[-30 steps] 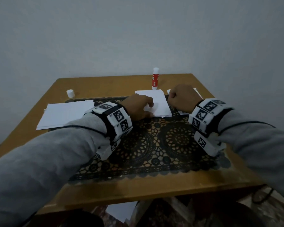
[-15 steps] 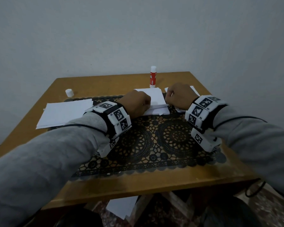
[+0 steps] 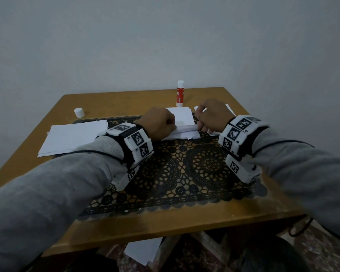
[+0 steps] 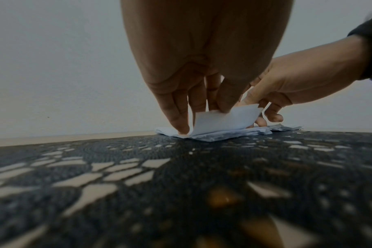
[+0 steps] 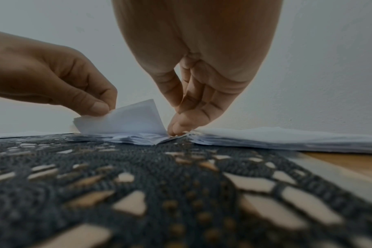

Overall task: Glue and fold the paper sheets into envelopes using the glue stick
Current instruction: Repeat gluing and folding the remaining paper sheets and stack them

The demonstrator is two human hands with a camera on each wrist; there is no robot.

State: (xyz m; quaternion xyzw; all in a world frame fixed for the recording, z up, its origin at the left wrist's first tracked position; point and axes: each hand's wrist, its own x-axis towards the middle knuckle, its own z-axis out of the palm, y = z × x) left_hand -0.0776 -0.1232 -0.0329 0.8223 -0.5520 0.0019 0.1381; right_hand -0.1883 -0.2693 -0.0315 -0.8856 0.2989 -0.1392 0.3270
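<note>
A small stack of folded white paper [image 3: 182, 116] lies at the far edge of the black lace mat [image 3: 194, 169]. The near flap of its top sheet [image 4: 223, 120] [image 5: 134, 117] stands lifted. My left hand [image 3: 159, 122] [image 4: 202, 115] pinches the flap's left end between thumb and fingers, also seen in the right wrist view [image 5: 100, 107]. My right hand [image 3: 210, 114] [image 5: 176, 129] has bunched fingertips down at the flap's right end by the crease, pinching the sheet there. The red and white glue stick [image 3: 180, 93] stands uncapped behind the stack, untouched.
The glue stick's white cap [image 3: 79, 112] sits at the far left of the wooden table [image 3: 126, 99]. A stack of flat white sheets [image 3: 75, 136] lies left of my left wrist. More paper [image 5: 287, 137] lies under my right hand. Loose sheets [image 3: 143, 252] lie on the floor.
The near edge of the top sheet has risen off the stack into a standing flap. Both hands have closed in on it from either end.
</note>
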